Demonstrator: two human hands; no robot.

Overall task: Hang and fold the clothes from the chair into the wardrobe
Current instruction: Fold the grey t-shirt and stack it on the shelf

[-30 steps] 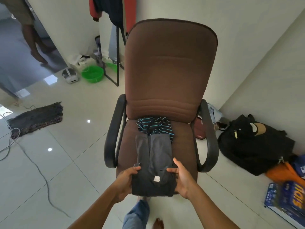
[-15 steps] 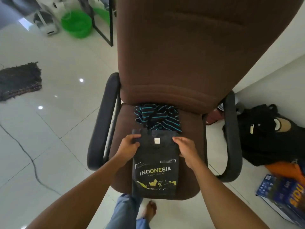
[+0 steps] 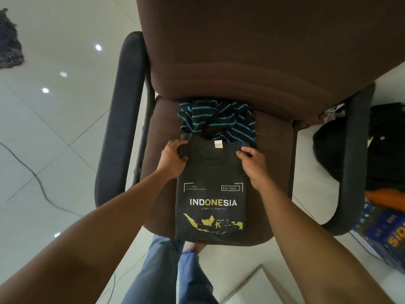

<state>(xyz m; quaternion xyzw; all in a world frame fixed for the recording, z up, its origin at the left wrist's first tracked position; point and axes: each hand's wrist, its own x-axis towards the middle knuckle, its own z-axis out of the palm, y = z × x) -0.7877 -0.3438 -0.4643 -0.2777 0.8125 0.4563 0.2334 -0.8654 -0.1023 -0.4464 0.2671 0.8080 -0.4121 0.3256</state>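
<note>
Folded dark grey T-shirt (image 3: 211, 172) with a yellow-and-white INDONESIA print lies flat on the brown fabric office chair seat (image 3: 166, 123), centred, lower edge hanging over the seat's front edge. Left hand (image 3: 173, 157) grips the shirt's top-left corner, fingers (image 3: 176, 144) curled round the fold; right hand (image 3: 252, 164) pinches the top-right corner, fingers (image 3: 245, 151) bent onto the cloth. Crumpled black garment with teal stripes (image 3: 219, 119) sits at the seat's back edge, touching the shirt's collar end.

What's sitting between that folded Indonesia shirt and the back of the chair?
A crumpled black garment with teal stripes, lying on the seat and touching the Indonesia shirt at its collar edge. The head view shows it.
</note>
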